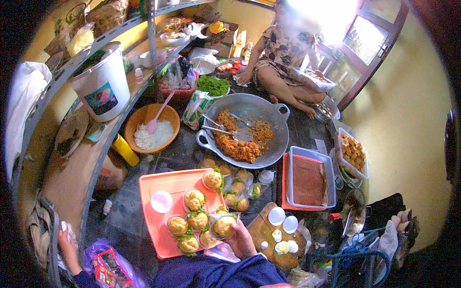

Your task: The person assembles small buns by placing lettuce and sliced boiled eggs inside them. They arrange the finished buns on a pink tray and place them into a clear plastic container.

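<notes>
My right hand (242, 244) grips a filled bun (224, 226) in a clear plastic wrapper, over the lower right corner of an orange tray lid (161, 228). Several round golden buns with green lettuce, such as this bun (194, 199), sit on the lid in paper cups. An empty pale pink paper cup (162, 201) lies at its left. Far to the left, beside the shelf, the fingers of my left hand (69, 250) close around a crumpled white piece (67, 230), perhaps paper or plastic. More wrapped buns (237, 185) lie on the floor just beyond the lid.
A large metal wok (273, 144) holds orange-brown filling and utensils. An orange bowl (130, 129) of white food stands left of it. Plastic boxes (331, 173) and a wooden board (269, 223) with egg pieces are at right. Another person (288, 53) sits behind. Metal shelves (103, 139) line the left.
</notes>
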Available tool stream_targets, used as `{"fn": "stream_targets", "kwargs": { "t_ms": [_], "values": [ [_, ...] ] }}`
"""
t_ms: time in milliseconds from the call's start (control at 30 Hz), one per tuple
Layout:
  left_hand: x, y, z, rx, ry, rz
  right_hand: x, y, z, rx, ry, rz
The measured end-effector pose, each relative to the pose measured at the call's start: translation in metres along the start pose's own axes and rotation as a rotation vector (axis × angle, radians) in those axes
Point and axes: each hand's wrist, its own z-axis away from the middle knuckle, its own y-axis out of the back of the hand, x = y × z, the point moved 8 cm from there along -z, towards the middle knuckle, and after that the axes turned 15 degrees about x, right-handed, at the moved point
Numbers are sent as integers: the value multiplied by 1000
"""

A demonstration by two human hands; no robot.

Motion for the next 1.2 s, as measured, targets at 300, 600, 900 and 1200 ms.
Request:
{"fn": "stream_targets", "kwargs": {
  "t_ms": [300,600,900,1200],
  "values": [
    [-17,56,39,-194,181,-323,6,-4,-4,-31,-30,17],
    [8,63,44,-255,255,-349,6,1,-4,-35,2,8],
    [-20,46,47,-442,244,-362,6,0,0,-59,-16,-16],
    [31,87,12,-74,140,-244,10,2,-4,-76,24,74]
  ]
}}
